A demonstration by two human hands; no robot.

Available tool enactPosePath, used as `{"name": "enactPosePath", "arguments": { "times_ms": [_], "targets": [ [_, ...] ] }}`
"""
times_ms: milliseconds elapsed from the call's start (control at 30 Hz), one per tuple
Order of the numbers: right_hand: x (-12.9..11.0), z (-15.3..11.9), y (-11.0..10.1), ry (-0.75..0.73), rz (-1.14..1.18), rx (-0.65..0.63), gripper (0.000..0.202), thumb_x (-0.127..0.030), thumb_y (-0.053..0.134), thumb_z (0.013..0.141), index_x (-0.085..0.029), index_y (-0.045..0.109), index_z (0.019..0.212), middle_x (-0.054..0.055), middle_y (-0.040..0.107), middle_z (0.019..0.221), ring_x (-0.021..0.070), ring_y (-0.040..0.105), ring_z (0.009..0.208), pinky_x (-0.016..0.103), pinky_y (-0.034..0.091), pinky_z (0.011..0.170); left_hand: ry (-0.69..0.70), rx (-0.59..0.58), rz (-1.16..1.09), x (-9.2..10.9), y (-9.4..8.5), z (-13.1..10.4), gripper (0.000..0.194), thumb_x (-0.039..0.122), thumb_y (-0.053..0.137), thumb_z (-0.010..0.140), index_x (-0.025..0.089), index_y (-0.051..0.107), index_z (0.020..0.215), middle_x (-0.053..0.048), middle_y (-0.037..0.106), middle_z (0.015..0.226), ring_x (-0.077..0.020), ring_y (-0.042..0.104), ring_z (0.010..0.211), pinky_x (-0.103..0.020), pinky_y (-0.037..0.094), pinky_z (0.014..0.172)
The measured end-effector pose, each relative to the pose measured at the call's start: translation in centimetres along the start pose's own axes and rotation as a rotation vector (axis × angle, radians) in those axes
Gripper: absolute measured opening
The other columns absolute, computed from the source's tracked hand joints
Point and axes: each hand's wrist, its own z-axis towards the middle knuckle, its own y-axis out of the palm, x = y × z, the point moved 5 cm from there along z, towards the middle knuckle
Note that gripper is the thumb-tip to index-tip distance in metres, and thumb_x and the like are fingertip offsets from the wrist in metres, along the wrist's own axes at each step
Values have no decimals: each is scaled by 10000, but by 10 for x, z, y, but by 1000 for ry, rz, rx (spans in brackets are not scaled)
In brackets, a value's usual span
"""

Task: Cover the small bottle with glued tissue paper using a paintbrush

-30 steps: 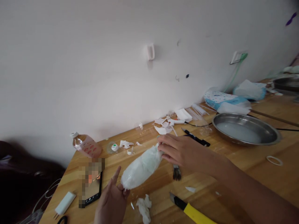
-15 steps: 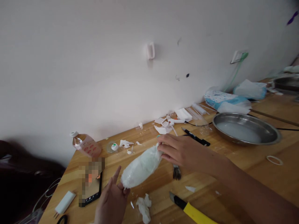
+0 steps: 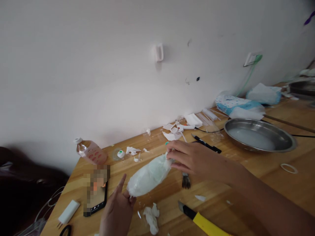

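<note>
A white, bottle-shaped object [image 3: 149,177] with a wrinkled, damp-looking paper skin is held tilted above the wooden table, its narrow end up to the right. My right hand [image 3: 187,157] grips that narrow end between thumb and fingers, and a bit of green shows at the fingertips. At the rounded lower end, my left hand [image 3: 120,205] supports it with thumb and curled fingers while the index finger points up, apart from it. A crumpled white tissue [image 3: 151,218] lies just below the object. Beneath my right hand a dark-bristled brush [image 3: 186,181] is partly hidden.
A yellow utility knife [image 3: 205,223] lies at the front. On the right stands a steel basin [image 3: 258,136] of cloudy liquid, near tissue packs [image 3: 237,105]. A pink drink bottle [image 3: 91,151], phone [image 3: 98,196] and white charger [image 3: 69,211] sit left. Paper scraps [image 3: 172,132] line the wall.
The paper-covered object has turned slightly in my hands, and its pale green patch shows more. Both hands keep nearly the same place and grip.
</note>
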Motion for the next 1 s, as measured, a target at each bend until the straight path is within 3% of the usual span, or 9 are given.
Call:
{"name": "enactPosePath", "arguments": {
  "times_ms": [100,300,500,700,767,867,933,1000],
  "targets": [
    [0,0,0,5,16,0,124,-232,573,939,-173,582,1048,67,548,1170,165,587,978,301,491,796,23,-88,129,0,4,-1,719,50,350,902,262,117,1548,-55,744,1118,-239,494,1333,-401,524,955],
    [1,0,0,19,36,-33,141,-257,556,951,-180,564,1069,74,538,1195,168,585,955,302,480,791,-17,-83,-30,-3,2,1,754,57,426,889,311,148,1543,-52,749,1044,-262,530,1303,-444,504,995],
    [-1,0,-4,24,91,-33,149,-253,557,949,-180,564,1079,74,537,1189,162,588,932,294,472,784,-246,-76,-284,-14,6,-5,640,117,419,902,457,383,1442,-27,728,1120,-320,511,1315,-604,443,1004],
    [4,0,-5,53,156,-4,161,-265,547,957,-184,559,1096,79,526,1185,138,584,842,284,478,755,-274,-89,-372,-16,10,-5,570,166,514,864,374,512,1395,-48,751,985,-322,500,1323,-550,370,1048],
    [4,0,-10,62,220,45,172,-275,552,958,-192,554,1108,81,517,1186,142,582,886,279,483,782,-405,-61,-531,-21,10,-4,481,194,561,843,360,626,1290,-57,739,1068,-337,499,1316,-565,309,1085],
    [-3,-4,-28,71,285,150,194,-251,580,941,-208,547,1127,82,509,1171,164,571,1004,290,482,862,-780,112,-1109,-32,10,-6,314,186,650,773,315,739,1045,-65,730,1068,-304,554,1223,-492,369,1060],
    [-13,-8,-43,69,284,263,223,-224,618,913,-219,551,1125,74,514,1133,175,561,1033,299,476,901,-961,247,-1484,-36,10,-5,169,228,616,807,294,724,920,-64,723,993,-251,632,986,-414,501,878],
    [-21,-12,-56,70,260,380,239,-211,643,892,-223,561,1116,68,517,1099,174,558,1009,289,483,892,-1025,356,-1700,-38,5,-2,172,295,512,886,265,681,871,-53,695,919,-181,599,721,-334,520,668]
  ]
}}
